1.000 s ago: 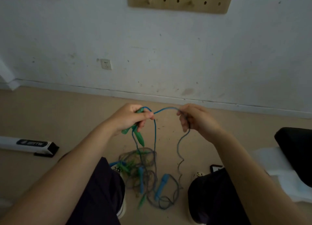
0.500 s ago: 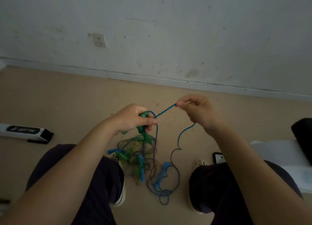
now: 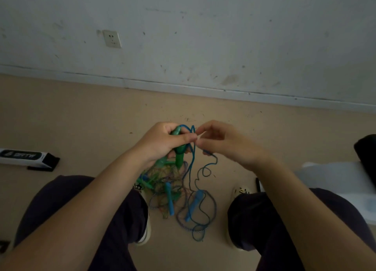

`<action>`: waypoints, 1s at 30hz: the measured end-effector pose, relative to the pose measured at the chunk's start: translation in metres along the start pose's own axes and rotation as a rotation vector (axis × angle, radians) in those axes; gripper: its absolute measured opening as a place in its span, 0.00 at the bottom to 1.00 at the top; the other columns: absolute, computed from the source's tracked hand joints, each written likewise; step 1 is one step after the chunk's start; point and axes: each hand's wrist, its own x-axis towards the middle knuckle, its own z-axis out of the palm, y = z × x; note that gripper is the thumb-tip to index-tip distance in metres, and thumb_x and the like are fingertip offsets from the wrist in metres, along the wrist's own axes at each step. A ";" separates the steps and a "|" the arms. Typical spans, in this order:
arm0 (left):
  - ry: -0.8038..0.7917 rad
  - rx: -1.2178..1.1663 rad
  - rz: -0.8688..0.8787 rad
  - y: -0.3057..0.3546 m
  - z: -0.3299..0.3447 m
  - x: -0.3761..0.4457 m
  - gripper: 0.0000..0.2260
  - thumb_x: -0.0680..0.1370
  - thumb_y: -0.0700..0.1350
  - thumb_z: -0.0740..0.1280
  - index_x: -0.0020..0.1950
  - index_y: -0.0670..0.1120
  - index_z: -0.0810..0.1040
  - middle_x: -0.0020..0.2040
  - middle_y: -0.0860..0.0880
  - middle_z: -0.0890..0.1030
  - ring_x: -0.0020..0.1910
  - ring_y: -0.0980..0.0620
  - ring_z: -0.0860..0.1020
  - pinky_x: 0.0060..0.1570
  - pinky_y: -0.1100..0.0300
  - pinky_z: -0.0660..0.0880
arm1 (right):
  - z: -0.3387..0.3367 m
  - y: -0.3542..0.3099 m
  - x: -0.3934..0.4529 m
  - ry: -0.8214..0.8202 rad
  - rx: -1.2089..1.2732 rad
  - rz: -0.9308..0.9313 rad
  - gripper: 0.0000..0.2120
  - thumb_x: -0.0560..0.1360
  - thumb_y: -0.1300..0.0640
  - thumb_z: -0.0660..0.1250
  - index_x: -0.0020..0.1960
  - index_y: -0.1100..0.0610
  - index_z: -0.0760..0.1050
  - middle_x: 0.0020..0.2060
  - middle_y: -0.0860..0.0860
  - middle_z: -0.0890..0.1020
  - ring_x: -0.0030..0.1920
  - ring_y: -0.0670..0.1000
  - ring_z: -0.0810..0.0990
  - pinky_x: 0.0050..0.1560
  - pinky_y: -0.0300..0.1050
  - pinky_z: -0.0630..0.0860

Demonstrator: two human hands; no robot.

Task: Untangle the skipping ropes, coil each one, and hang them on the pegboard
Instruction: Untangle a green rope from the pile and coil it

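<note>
Left hand: the left hand [image 3: 162, 141] is closed in a fist around the green handles [image 3: 179, 148], thumb pressed across them; their long axis runs near upright, tips pointing down toward the floor.
Right hand: the right hand [image 3: 221, 141] sits just beside the left, thumb and forefinger pinched together on the blue cord [image 3: 192, 162] where it rises out of the left fist; the other fingers are loosely curled.
Key relation: the blue cord makes a short arch between the two hands, then drops straight down from the grip to the tangle [image 3: 173, 189] on the floor [image 3: 81, 118] between the person's feet. The free cord lies below and a little right of the right hand, so I judge the right hand is the one placed to draw it out.
Rest of the ropes: two blue handles [image 3: 192, 204] lie in the heap with cord looped around them, well below the hands.
Hard to make out: how many ropes are in the heap, and which cord belongs to which handle; inside the left fist the cords are hidden.
Not visible: the pegboard is out of view above the wall [image 3: 203, 36].
</note>
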 end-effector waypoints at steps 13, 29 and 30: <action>-0.213 -0.152 0.068 0.007 -0.011 -0.008 0.21 0.66 0.46 0.77 0.57 0.42 0.82 0.41 0.45 0.80 0.33 0.54 0.73 0.31 0.67 0.69 | 0.011 0.004 0.006 0.288 -0.068 -0.076 0.11 0.71 0.50 0.76 0.49 0.53 0.80 0.25 0.48 0.65 0.22 0.43 0.61 0.25 0.33 0.57; -0.088 0.109 0.028 0.013 -0.008 -0.012 0.16 0.68 0.42 0.78 0.53 0.43 0.79 0.35 0.50 0.85 0.32 0.58 0.81 0.26 0.71 0.69 | 0.000 0.004 0.005 0.030 0.196 0.003 0.12 0.77 0.65 0.67 0.60 0.61 0.75 0.28 0.47 0.71 0.26 0.44 0.63 0.26 0.38 0.60; -0.104 0.122 0.019 0.014 -0.009 -0.013 0.15 0.70 0.40 0.77 0.54 0.41 0.79 0.37 0.49 0.85 0.32 0.59 0.81 0.26 0.72 0.70 | -0.001 0.005 0.005 0.020 0.170 0.000 0.11 0.78 0.64 0.67 0.60 0.60 0.77 0.28 0.46 0.68 0.27 0.44 0.62 0.27 0.39 0.59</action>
